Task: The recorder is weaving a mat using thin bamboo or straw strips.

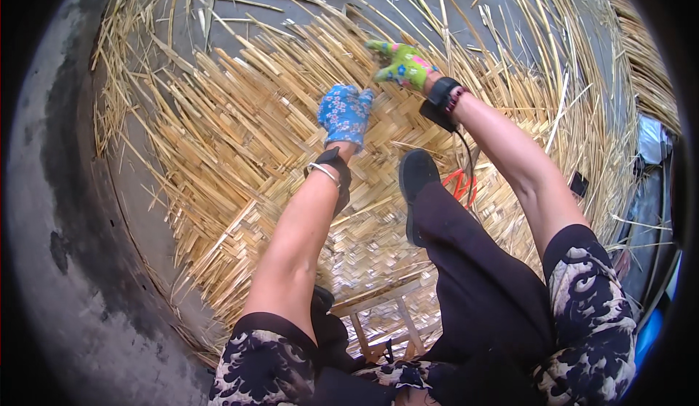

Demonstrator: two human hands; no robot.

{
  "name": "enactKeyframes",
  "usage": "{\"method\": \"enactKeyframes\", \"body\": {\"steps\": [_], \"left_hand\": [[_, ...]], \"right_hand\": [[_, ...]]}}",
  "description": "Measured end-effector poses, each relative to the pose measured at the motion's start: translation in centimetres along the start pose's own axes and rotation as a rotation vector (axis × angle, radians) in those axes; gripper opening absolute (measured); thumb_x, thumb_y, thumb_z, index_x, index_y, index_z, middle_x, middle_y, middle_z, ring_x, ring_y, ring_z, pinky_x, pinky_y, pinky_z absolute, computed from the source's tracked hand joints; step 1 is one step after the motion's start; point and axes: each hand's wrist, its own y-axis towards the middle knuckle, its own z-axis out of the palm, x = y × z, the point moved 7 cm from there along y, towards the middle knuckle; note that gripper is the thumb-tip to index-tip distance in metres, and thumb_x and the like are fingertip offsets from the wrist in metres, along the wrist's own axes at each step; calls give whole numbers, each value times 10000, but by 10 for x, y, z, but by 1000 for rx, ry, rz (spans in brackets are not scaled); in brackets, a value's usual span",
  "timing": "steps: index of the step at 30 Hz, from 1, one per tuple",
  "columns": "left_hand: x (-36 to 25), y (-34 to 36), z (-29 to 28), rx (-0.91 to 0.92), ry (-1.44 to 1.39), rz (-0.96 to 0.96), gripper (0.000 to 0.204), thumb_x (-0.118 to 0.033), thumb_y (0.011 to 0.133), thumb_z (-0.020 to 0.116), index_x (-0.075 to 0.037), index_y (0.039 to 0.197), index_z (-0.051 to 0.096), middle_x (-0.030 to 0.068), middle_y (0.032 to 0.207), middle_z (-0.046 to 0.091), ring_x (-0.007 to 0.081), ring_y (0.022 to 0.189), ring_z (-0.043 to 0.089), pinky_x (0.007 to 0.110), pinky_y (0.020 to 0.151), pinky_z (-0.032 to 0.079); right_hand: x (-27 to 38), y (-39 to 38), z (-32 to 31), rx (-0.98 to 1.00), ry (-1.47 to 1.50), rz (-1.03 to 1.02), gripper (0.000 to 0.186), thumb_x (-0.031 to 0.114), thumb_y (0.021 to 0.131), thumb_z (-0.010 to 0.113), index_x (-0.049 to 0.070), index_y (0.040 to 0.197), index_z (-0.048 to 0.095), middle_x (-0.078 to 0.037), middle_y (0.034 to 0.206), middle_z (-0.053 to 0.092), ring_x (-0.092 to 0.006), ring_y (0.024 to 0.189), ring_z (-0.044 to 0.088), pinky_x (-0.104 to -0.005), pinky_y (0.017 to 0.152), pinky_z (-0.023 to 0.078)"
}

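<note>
My left hand (344, 115), in a blue floral glove, rests on the woven straw mat (262, 166) with its fingers bent down over the strips; what is under them is hidden. Higher up and to the right, my right hand (403, 66), in a green floral glove, is slightly blurred among the loose upper ends of the strips (313, 42); its thumb and forefinger are apart, and I see nothing clearly held. Both wrists carry black straps. My dark shoe (419, 176) is on the mat below my hands, beside an orange looped object (459, 182).
Loose straw (553, 34) fringes the mat over a grey floor (102, 275). At the right lie a straw bundle (637, 49), a pale bag (650, 140) and a small black object (579, 184). A wooden frame (378, 304) shows between my legs.
</note>
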Motion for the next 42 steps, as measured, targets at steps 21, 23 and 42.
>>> {"method": "enactKeyframes", "body": {"steps": [21, 23, 42], "left_hand": [[29, 3, -2, 128, -518, 209, 286, -75, 732, 504, -44, 1009, 567, 172, 857, 613, 293, 780, 599, 338, 694, 468], [46, -6, -13, 170, -940, 46, 329, -88, 795, 541, -55, 1122, 529, 32, 875, 605, 136, 697, 564, 253, 614, 458], [225, -211, -18, 171, -1012, -545, 238, -87, 824, 535, -33, 1054, 564, 24, 803, 605, 82, 647, 538, 203, 558, 432]], "right_hand": [[21, -4, 33, -22, -460, 176, 428, 294, 635, 710, -2, 921, 593, -115, 688, 582, -198, 643, 567, -320, 567, 429], [26, -1, 36, 51, -601, 213, 406, 296, 635, 710, -8, 870, 579, -116, 596, 544, -205, 527, 554, -329, 489, 428], [40, -31, 57, -176, -963, 19, 803, 458, 565, 723, 122, 1229, 421, -189, 1065, 506, -340, 984, 503, -400, 815, 417]]}}
